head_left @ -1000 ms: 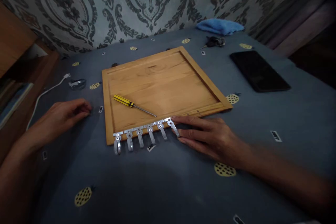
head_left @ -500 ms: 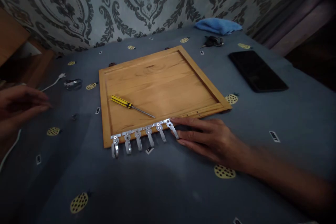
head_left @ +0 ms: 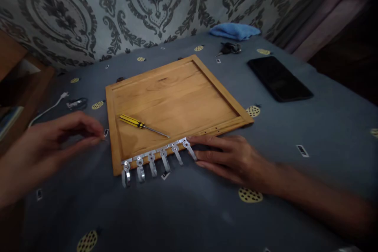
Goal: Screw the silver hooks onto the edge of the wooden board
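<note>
My right hand (head_left: pixel 233 155) grips the right end of a silvery metal hook rail (head_left: pixel 163 152), its index finger on the plate and other fingers beside the last hook. The rail lies along the near edge of a framed wooden panel (head_left: pixel 177 98), several hooks hanging over that edge. Cross-head screws show in the other hooks. Left of the panel, my left hand (head_left: pixel 59 147) is closed in a pinch. A tiny tip that looks like a screw (head_left: pixel 104 139) pokes from its fingertips. On the panel rests a yellow-and-black screwdriver (head_left: pixel 144 125), touched by neither hand.
A dark phone (head_left: pixel 279 78) lies right of the panel, with keys (head_left: pixel 229 49) and a blue cloth (head_left: pixel 234 31) behind. At left are a white cable (head_left: pixel 49 109), a small metal piece in clear wrapping (head_left: pixel 76 103) and a wooden shelf (head_left: pixel 38 82). A patterned wall stands behind.
My left hand has come in from the left edge toward the panel, fingertips pinched. The right hand keeps its place on the hook rail. The whole view has shifted slightly.
</note>
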A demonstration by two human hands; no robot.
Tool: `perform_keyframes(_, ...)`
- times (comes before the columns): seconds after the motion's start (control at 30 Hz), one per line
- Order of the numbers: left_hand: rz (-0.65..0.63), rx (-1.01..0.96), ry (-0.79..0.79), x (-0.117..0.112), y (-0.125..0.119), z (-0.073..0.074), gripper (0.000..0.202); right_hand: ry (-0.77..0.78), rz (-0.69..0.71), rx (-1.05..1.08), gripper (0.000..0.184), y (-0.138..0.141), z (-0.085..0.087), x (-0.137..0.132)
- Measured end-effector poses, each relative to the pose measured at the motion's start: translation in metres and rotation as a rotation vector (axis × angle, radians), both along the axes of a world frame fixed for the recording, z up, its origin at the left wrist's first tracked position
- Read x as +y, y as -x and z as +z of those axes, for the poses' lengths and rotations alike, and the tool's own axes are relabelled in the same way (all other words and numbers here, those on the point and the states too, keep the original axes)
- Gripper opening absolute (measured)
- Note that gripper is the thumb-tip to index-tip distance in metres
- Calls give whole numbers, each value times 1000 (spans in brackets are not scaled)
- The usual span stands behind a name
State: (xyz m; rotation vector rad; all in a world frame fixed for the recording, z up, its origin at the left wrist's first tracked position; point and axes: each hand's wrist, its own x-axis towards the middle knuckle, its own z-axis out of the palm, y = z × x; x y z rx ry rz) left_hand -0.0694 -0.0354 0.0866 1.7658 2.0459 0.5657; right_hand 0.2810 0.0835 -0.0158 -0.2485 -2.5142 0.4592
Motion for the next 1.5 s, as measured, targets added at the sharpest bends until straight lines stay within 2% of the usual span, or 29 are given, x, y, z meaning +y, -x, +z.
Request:
perform_keyframes(0.07, -175, -70, 11, 14, -24, -1, 18, 0, 9, 8, 22, 1, 0, 0)
perform_keyframes(0.17, -322, -89, -22, 34, -54, -4, 10, -4, 18, 15, 23, 1, 1, 1)
perform_keyframes(0.37, -438, -150, 0, 58, -96, -21, 7, -21, 1, 0, 26, 0, 1, 0)
perform_keyframes(0.53, -471, -205, 59, 70, -118, -30, 9, -41, -8, 5, 26, 0, 0, 0)
perform_keyframes(0.8, -519, -179, 130, 78, -125, -37, 8, -27, -12, -12, 26, -2, 0, 0)
perform_keyframes(1.5, -560, -46, 198, 83, -130, -31, 12, -58, -30, -26, 28, -2, -1, 1)
